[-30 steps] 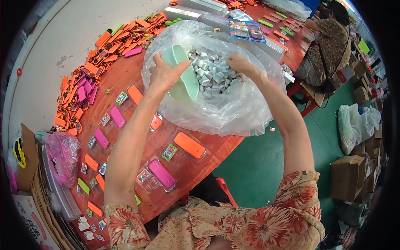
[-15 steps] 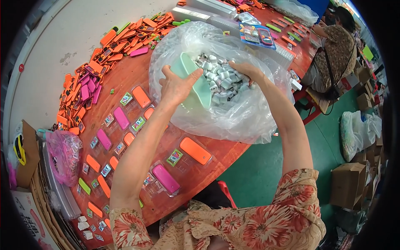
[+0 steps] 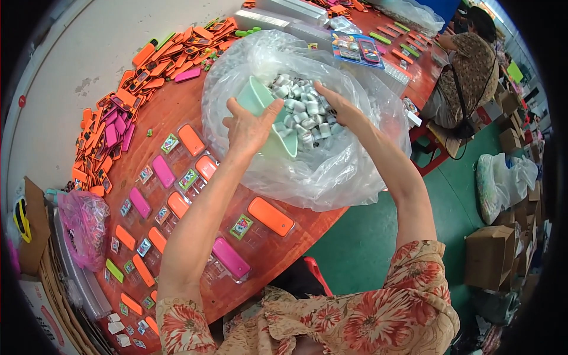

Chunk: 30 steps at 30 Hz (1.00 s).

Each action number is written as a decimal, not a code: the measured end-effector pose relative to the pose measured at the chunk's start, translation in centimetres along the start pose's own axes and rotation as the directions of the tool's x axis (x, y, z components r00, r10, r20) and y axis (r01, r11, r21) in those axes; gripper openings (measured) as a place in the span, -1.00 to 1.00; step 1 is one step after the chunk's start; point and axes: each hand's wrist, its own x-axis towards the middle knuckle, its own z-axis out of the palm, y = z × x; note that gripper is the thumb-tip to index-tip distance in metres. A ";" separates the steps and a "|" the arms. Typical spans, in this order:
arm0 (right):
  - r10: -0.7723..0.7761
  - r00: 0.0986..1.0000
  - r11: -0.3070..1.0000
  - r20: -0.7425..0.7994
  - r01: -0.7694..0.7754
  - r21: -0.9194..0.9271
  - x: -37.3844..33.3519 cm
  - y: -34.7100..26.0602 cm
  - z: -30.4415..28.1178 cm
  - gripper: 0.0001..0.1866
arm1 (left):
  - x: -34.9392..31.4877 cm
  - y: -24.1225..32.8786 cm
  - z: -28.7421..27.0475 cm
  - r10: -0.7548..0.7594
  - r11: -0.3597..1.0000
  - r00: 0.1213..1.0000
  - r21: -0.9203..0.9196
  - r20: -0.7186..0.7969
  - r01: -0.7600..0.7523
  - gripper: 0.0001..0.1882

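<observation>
A large clear plastic bag [image 3: 331,180] lies opened on the red table, with a heap of small grey-and-white, cup-like pieces [image 3: 306,112] inside. My left hand [image 3: 248,127] grips a pale green plastic basin [image 3: 255,94], tilted on its side against the heap's left. Its thumb points toward the pieces. On the heap's right side, my right hand [image 3: 342,107] touches the pieces with fingers stretched out; some fingertips are hidden among them.
Clear blister trays with orange cases [image 3: 271,216], pink cases [image 3: 231,257] and small cards cover the near left table. Orange toy phones [image 3: 154,71] pile up along the wall. A blue-backed package [image 3: 358,48] lies beyond the bag. A co-worker [image 3: 470,71] sits at far right.
The heap of pieces has shifted and spread toward the basin's lower edge. My right hand has moved slightly left and down along the heap; my left hand still holds the basin.
</observation>
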 end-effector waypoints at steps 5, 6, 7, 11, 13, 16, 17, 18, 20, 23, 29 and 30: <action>-0.222 0.962 0.961 0.161 0.243 -0.129 1.0 0.1 3.2 -0.59 | 0.2 -1.0 0.3 0.010 0.997 0.999 -0.073 -0.051 -0.014 0.15; -0.345 0.920 0.863 0.184 0.388 -0.322 1.3 0.7 5.6 -0.59 | 0.0 -0.9 0.1 -0.030 0.995 0.999 -0.095 -0.033 0.027 0.15; -0.527 0.840 0.614 0.131 0.483 -0.625 -0.2 1.0 8.4 -0.61 | 0.0 -1.2 -0.1 -0.024 0.996 0.999 -0.089 -0.030 0.021 0.15; -0.595 0.700 0.225 0.395 0.617 -0.754 -1.4 0.1 10.7 -0.70 | 0.1 -1.8 0.0 -0.101 0.956 0.994 -0.280 -0.039 0.086 0.17; -0.681 0.686 0.421 0.258 0.654 -0.629 -1.8 0.3 9.5 -0.75 | -0.3 -1.2 -0.3 -0.110 0.960 0.993 -0.265 -0.046 0.094 0.16; -0.721 0.687 0.342 0.094 0.470 -0.814 -1.9 -1.8 7.1 -0.76 | 0.2 -1.4 -0.8 -0.109 0.966 0.994 -0.237 -0.022 0.100 0.15; -0.678 0.727 0.301 0.103 0.403 -0.864 0.0 -1.9 5.2 -0.76 | 0.2 -1.2 -0.6 -0.102 0.966 0.995 -0.241 -0.014 0.096 0.15; -0.631 0.769 0.254 0.106 0.334 -0.907 2.8 -1.3 3.1 -0.76 | 0.2 -1.1 -0.3 -0.091 0.969 0.996 -0.234 -0.017 0.084 0.14; -0.602 0.795 0.120 0.079 0.187 -0.975 7.2 0.3 -1.4 -0.79 | 0.2 -1.1 0.3 -0.081 0.969 0.997 -0.234 -0.016 0.075 0.14; -0.651 0.753 0.094 0.093 0.201 -0.975 6.4 0.2 -1.1 -0.80 | 0.3 -1.8 -0.1 -0.050 0.972 0.998 -0.230 -0.032 0.041 0.13; -0.835 0.395 -0.088 0.383 0.591 -0.802 8.9 -3.1 2.8 -0.79 | 0.3 -2.2 -0.2 0.047 0.972 0.998 -0.226 -0.051 -0.058 0.07; -0.742 0.571 0.029 0.352 0.551 -0.834 9.1 -4.3 3.1 -0.76 | 0.3 -2.4 -0.1 0.045 0.972 0.998 -0.229 -0.040 -0.053 0.07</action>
